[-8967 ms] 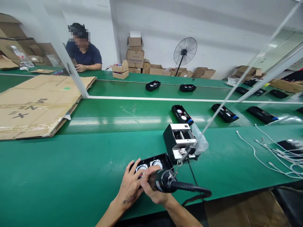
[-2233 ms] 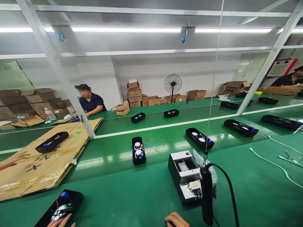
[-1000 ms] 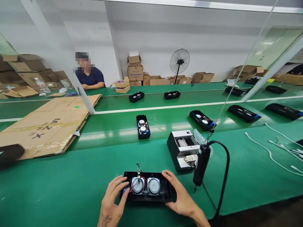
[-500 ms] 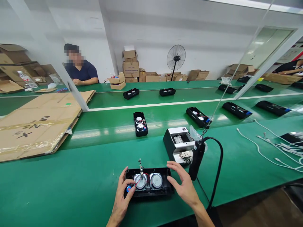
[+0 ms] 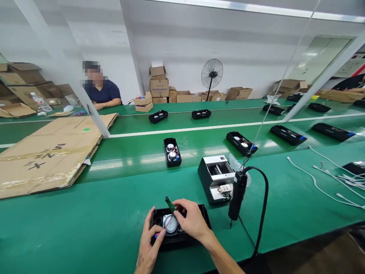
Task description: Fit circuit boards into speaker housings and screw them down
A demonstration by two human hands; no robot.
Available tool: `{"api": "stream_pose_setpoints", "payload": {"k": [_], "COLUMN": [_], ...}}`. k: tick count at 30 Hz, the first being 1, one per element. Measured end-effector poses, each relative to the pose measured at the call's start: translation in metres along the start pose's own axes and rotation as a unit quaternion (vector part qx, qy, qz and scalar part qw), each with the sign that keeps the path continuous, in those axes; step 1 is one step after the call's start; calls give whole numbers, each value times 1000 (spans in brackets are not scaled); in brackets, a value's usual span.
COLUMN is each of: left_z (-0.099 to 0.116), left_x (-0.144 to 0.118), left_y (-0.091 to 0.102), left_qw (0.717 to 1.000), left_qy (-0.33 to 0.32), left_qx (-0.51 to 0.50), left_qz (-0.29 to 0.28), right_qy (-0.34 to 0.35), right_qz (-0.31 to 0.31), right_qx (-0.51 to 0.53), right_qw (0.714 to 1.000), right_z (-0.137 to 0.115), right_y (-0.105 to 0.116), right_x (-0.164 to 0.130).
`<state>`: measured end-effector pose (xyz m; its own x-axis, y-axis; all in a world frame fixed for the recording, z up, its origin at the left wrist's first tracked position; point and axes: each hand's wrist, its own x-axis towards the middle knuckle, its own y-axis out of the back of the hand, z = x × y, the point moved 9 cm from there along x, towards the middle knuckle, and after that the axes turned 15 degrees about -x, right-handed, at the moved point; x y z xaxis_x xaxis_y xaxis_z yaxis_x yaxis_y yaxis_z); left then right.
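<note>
A black speaker housing (image 5: 182, 240) lies on the green bench in front of me. One round grey-white speaker (image 5: 171, 224) shows inside it; the second is hidden behind my right hand. My left hand (image 5: 150, 236) grips the housing's left end, its thumb and forefinger by a blue part and a red wire. Between the thumb and fingers of my right hand (image 5: 190, 220) is a small green circuit board (image 5: 170, 204), tilted up above the housing.
An electric screwdriver (image 5: 237, 195) hangs on a cord at right, beside a black-and-silver machine (image 5: 216, 177). More housings (image 5: 172, 152) sit on the green belt. White cables (image 5: 322, 179) lie right, flattened cardboard (image 5: 48, 156) left. A co-worker (image 5: 102, 91) sits across.
My right hand has moved left from the housing's right end and taken hold of the circuit board. The board now leans left. My left hand stays at the left end.
</note>
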<state>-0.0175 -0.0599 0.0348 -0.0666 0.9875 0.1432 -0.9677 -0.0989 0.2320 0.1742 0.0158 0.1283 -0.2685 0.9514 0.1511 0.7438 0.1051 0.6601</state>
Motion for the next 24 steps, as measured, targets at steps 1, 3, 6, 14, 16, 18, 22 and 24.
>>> {"api": "stream_pose_setpoints", "payload": {"k": [1, 3, 6, 14, 16, 18, 22, 24], "left_z": [2, 7, 19, 50, 58, 64, 64, 57], "left_x": [1, 5, 10, 20, 20, 18, 15, 14], "left_y": [0, 0, -1, -2, -5, -9, -9, -2], "left_qw": [1000, 1000, 998, 990, 985, 981, 981, 987], "left_qy": [-3, -9, -19, -114, -141, -159, -153, -126], "left_qx": [8, 25, 52, 84, 98, 113, 117, 101], "left_qz": [2, 12, 25, 23, 3, -16, -30, -24], "right_qy": [3, 13, 42, 168, 207, 229, 232, 222], "right_qz": [0, 2, -20, -79, -76, -81, -124, -134], "right_qx": [25, 70, 103, -48, -97, -147, -219, -209], "right_qw": [1000, 997, 994, 982, 971, 959, 940, 943], "right_z": [3, 11, 18, 1, -10, -19, -23, -21], "right_y": [4, 16, 30, 28, 19, 8, -10, -10], "right_x": [-1, -6, -19, -58, -62, -63, -62, -61]}}
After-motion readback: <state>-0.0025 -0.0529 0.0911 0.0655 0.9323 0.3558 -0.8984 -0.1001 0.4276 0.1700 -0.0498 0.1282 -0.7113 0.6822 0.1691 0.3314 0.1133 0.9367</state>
